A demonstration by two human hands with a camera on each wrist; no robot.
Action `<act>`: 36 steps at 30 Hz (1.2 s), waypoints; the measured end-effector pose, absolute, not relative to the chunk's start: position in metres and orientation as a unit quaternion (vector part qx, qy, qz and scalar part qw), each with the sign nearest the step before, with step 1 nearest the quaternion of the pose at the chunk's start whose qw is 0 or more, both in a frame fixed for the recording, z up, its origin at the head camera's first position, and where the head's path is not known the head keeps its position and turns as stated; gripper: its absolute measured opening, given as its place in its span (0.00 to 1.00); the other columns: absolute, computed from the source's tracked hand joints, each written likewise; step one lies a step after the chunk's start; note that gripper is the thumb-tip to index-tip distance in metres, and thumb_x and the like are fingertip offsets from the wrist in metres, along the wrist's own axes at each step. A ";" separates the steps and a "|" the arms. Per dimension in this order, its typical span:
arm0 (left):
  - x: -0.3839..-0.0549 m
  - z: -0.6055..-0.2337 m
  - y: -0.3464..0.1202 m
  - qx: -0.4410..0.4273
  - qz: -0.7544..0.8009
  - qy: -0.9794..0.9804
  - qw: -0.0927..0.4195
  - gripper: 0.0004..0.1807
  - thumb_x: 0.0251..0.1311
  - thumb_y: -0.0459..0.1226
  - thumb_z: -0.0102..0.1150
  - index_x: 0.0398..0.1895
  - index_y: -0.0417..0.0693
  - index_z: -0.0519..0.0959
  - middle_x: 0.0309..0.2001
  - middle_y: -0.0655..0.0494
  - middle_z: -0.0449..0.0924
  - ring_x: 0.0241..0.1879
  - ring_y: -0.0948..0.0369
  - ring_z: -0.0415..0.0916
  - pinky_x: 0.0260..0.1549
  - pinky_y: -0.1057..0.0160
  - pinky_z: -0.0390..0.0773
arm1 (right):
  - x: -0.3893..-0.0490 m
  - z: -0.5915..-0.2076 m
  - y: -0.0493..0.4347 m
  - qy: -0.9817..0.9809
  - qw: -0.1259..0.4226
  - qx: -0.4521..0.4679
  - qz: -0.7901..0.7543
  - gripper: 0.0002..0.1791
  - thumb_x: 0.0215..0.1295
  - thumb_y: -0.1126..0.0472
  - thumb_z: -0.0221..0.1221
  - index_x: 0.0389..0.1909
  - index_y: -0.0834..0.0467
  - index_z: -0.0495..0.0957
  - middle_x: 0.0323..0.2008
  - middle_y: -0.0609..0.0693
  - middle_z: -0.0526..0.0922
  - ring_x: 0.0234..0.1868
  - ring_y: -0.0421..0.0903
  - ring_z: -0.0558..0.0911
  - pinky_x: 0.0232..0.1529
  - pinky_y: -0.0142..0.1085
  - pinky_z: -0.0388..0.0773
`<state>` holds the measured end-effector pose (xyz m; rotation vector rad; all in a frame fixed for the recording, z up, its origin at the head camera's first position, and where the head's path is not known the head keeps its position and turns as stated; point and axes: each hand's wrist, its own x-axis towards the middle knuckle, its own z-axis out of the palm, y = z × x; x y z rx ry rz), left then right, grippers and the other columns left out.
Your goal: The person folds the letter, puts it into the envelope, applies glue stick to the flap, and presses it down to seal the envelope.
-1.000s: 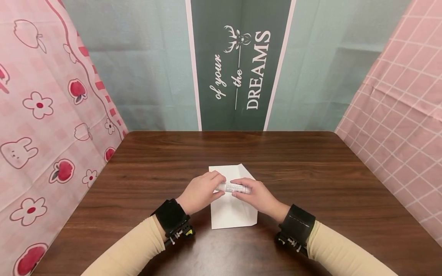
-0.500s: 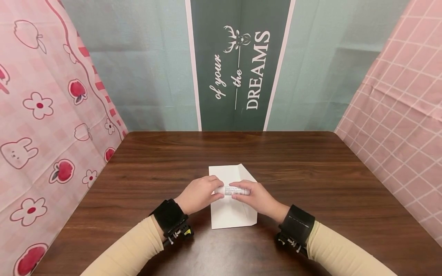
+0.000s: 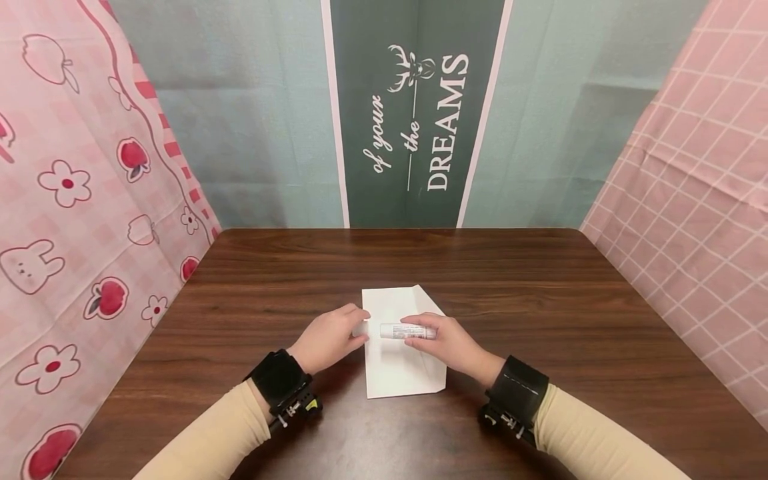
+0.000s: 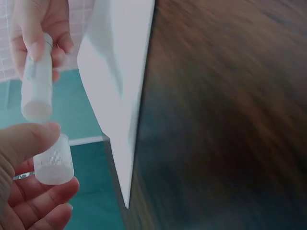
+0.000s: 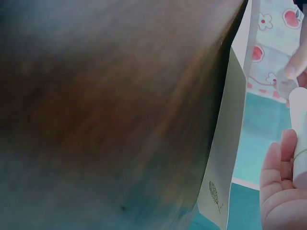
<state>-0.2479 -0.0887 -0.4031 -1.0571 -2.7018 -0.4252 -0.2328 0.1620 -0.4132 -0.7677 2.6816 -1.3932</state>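
Note:
My right hand point(image 3: 455, 341) grips a white glue stick point(image 3: 396, 331) with small print along its side, lying sideways over a white envelope point(image 3: 399, 373). Its uncapped end points left. Between thumb and fingers, my left hand point(image 3: 327, 340) pinches the ribbed, translucent cap point(image 4: 54, 165). A gap separates cap and stick in the left wrist view. The envelope rests on the table with its pointed flap spread toward the right. In the right wrist view, a small plant print point(image 5: 214, 192) shows on the envelope, and the glue stick point(image 5: 298, 158) is cut by the frame edge.
A dark wood-grain table point(image 3: 288, 267) stretches around the envelope. Behind it hangs a green curtain point(image 3: 270, 133) with white lettering. Pink patterned cloth point(image 3: 90, 233) borders the left side and pink checked cloth point(image 3: 702, 167) the right.
My left hand has moved left, drawing the cap off the glue stick and away from it. My right hand and the envelope have stayed nearly in place.

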 end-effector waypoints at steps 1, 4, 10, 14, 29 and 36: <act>-0.248 -0.405 -0.092 -0.353 -0.149 -0.918 0.104 0.18 0.55 0.40 0.64 0.48 0.43 0.78 0.37 0.57 0.75 0.28 0.68 0.70 0.30 0.69 0.74 | -0.233 -0.414 0.162 0.861 0.012 -0.244 -0.446 0.18 0.57 0.60 0.65 0.48 0.60 0.79 0.43 0.54 0.81 0.35 0.41 0.77 0.33 0.32 0.77; -0.249 -0.409 -0.103 -0.329 -0.168 -0.923 0.105 0.17 0.55 0.38 0.64 0.48 0.42 0.79 0.37 0.56 0.73 0.24 0.69 0.68 0.25 0.70 0.72 | -0.233 -0.414 0.163 0.860 0.017 -0.236 -0.451 0.18 0.57 0.59 0.65 0.48 0.60 0.79 0.43 0.54 0.81 0.34 0.42 0.77 0.33 0.32 0.77; -0.253 -0.418 -0.127 -0.278 -0.164 -0.937 0.131 0.15 0.52 0.38 0.67 0.42 0.42 0.81 0.37 0.55 0.77 0.29 0.63 0.74 0.29 0.64 0.76 | -0.233 -0.412 0.166 0.849 0.051 -0.215 -0.479 0.20 0.58 0.57 0.64 0.51 0.60 0.78 0.45 0.54 0.80 0.35 0.44 0.76 0.33 0.32 0.76; -0.254 -0.421 -0.139 -0.249 -0.164 -0.944 0.138 0.14 0.50 0.37 0.69 0.40 0.42 0.82 0.37 0.53 0.82 0.39 0.55 0.76 0.38 0.57 0.76 | -0.234 -0.412 0.167 0.840 0.065 -0.211 -0.496 0.20 0.59 0.58 0.63 0.52 0.60 0.77 0.46 0.54 0.79 0.37 0.45 0.75 0.33 0.33 0.75; -0.252 -0.422 -0.149 -0.189 -0.185 -0.962 0.071 0.13 0.53 0.32 0.63 0.43 0.39 0.78 0.37 0.49 0.76 0.36 0.55 0.78 0.34 0.57 0.77 | -0.214 -0.378 0.158 0.838 0.082 -0.198 -0.502 0.18 0.61 0.65 0.61 0.52 0.66 0.76 0.45 0.59 0.79 0.37 0.46 0.75 0.35 0.33 0.75; -0.251 -0.422 -0.150 -0.192 -0.165 -0.966 0.055 0.14 0.53 0.32 0.65 0.43 0.39 0.79 0.37 0.48 0.76 0.34 0.54 0.78 0.33 0.56 0.77 | -0.214 -0.379 0.158 0.838 0.079 -0.196 -0.503 0.19 0.60 0.64 0.61 0.52 0.65 0.76 0.44 0.58 0.79 0.37 0.46 0.74 0.34 0.33 0.75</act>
